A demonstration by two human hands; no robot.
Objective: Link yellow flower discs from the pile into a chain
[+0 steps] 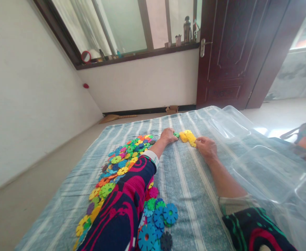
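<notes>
My left hand (168,135) reaches past a long heap of colourful notched plastic discs (122,170), its fingers closed on a green notched disc (176,134). Just right of that disc lies a small cluster of yellow notched discs (188,136), overlapping one another. My right hand (207,148) pinches the right edge of the yellow cluster between thumb and fingers. Larger blue discs (170,213) lie near me, beside my left sleeve, which hides part of the heap.
The blue striped bed cover (184,181) lies under everything. Several clear plastic boxes (270,170) stand along its right side. Beyond the far edge are a small cardboard box (172,109), a broom (113,118) and a dark red door (228,52).
</notes>
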